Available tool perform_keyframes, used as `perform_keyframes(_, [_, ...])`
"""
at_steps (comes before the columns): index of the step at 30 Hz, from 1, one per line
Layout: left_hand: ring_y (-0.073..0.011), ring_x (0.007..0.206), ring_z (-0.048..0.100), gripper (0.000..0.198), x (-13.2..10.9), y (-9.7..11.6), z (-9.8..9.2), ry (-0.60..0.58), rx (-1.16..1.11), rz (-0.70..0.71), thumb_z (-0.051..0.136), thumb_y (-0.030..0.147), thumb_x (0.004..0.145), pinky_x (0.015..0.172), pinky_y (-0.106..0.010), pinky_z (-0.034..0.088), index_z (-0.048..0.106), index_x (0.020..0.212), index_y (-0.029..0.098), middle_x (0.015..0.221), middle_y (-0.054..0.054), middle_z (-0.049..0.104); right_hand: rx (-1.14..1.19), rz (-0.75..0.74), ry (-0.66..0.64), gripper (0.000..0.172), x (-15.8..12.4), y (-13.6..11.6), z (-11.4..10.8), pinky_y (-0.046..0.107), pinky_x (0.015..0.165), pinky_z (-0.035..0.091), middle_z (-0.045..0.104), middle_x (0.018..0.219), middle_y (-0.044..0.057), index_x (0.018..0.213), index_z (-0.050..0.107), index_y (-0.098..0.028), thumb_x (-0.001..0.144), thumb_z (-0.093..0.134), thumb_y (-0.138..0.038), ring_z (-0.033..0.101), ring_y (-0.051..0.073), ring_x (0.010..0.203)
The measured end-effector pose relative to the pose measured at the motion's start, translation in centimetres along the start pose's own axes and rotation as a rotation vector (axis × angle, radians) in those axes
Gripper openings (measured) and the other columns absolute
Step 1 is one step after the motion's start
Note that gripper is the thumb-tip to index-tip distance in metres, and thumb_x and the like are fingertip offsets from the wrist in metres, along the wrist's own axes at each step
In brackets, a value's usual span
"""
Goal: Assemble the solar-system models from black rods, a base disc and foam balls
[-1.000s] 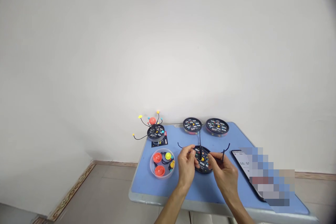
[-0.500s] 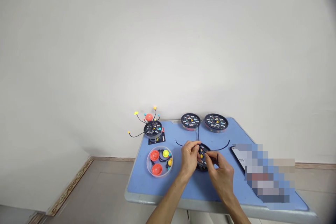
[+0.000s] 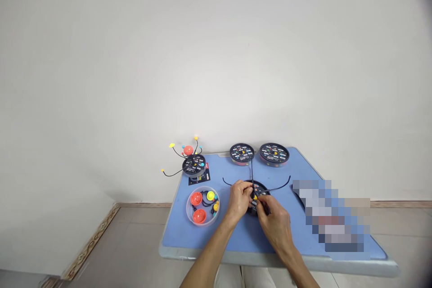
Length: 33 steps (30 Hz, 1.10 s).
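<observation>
A round black base (image 3: 262,186) with printed labels sits on the table in front of me, partly covered by my hands. Several thin black rods (image 3: 277,188) spread out from a hub above it. My left hand (image 3: 239,200) is closed, its fingertips pinched on the hub at the centre. My right hand (image 3: 276,221) is closed too, thumb and finger pressed together beside the hub on a black rod, most of which is hidden. To the left stands a clear round tub (image 3: 188,213) holding red half-spheres (image 3: 199,216), a yellow piece (image 3: 211,195) and small coloured balls.
At the back left stands a solar system model (image 3: 194,165) with a red ball on top, beside a dark card (image 3: 203,178). Two more round black-topped cases (image 3: 242,153) (image 3: 274,155) lie along the back edge. A pixelated phone (image 3: 327,216) lies right on the blue table (image 3: 216,243).
The view has shifted slightly, so everything sits a little further left. My right fingers have come in closer to the hub and my left hand; the left still grips at the centre.
</observation>
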<state>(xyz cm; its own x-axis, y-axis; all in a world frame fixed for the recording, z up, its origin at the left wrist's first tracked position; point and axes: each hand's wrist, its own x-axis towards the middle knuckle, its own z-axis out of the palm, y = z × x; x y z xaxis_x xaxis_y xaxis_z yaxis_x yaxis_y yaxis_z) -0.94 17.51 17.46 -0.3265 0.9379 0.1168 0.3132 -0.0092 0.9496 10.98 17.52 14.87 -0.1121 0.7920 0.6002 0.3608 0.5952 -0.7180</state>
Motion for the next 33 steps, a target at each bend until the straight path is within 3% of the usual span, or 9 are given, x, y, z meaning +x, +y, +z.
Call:
perform_keyframes(4, [-0.0132, 0.061, 0.054, 0.024, -0.1, 0.1, 0.0, 0.03, 0.143, 0.035, 0.054, 0.007, 0.078, 0.058, -0.023, 0.047, 0.073, 0.068, 0.018, 0.07, 0.0, 0.054, -0.024, 0.01, -0.021, 0.02, -0.3, 0.4, 0.0, 0.027, 0.051, 0.044, 0.068, 0.066, 0.003, 0.073, 0.061, -0.022, 0.086, 0.047, -0.026, 0.06, 0.017, 0.053])
perform_keyframes(7, [-0.0155, 0.071, 0.056, 0.027, -0.2, 0.2, 0.1, 0.06, 0.229, 0.046, 0.056, 0.001, 0.075, 0.069, -0.026, 0.046, 0.075, 0.08, 0.019, 0.075, -0.001, 0.058, -0.032, 0.01, -0.034, 0.021, -0.4, 0.5, 0.0, 0.027, 0.052, 0.044, 0.068, 0.064, 0.003, 0.072, 0.062, -0.022, 0.085, 0.046, -0.024, 0.061, 0.017, 0.053])
perform_keyframes(17, [-0.0165, 0.069, 0.055, 0.024, 0.0, 0.8, 0.3, 0.053, 0.391, 0.044, 0.058, -0.001, 0.075, 0.066, -0.027, 0.04, 0.071, 0.068, 0.018, 0.07, 0.0, 0.058, -0.036, 0.029, -0.058, 0.024, -0.4, 0.7, 0.0, 0.028, 0.054, 0.044, 0.07, 0.066, 0.005, 0.072, 0.064, -0.021, 0.085, 0.045, -0.024, 0.064, 0.019, 0.055])
perform_keyframes(26, [-0.0167, 0.074, 0.059, 0.023, 0.2, 0.5, 0.2, 0.05, 0.426, 0.023, 0.06, 0.0, 0.075, 0.07, -0.026, 0.044, 0.074, 0.072, 0.018, 0.073, -0.001, 0.062, -0.025, 0.084, -0.09, 0.022, -0.5, 0.9, 0.1, 0.028, 0.053, 0.045, 0.068, 0.064, 0.005, 0.072, 0.061, -0.022, 0.084, 0.044, -0.028, 0.062, 0.019, 0.054])
perform_keyframes(33, [-0.0159, 0.076, 0.061, 0.025, 0.0, 0.5, 0.4, 0.055, 0.414, -0.001, 0.059, 0.002, 0.075, 0.074, -0.025, 0.047, 0.076, 0.078, 0.021, 0.076, 0.0, 0.065, -0.021, 0.128, -0.141, 0.027, -0.9, 1.3, -0.2, 0.033, 0.058, 0.05, 0.071, 0.079, 0.008, 0.098, 0.063, -0.019, 0.083, 0.048, -0.035, 0.065, 0.022, 0.061])
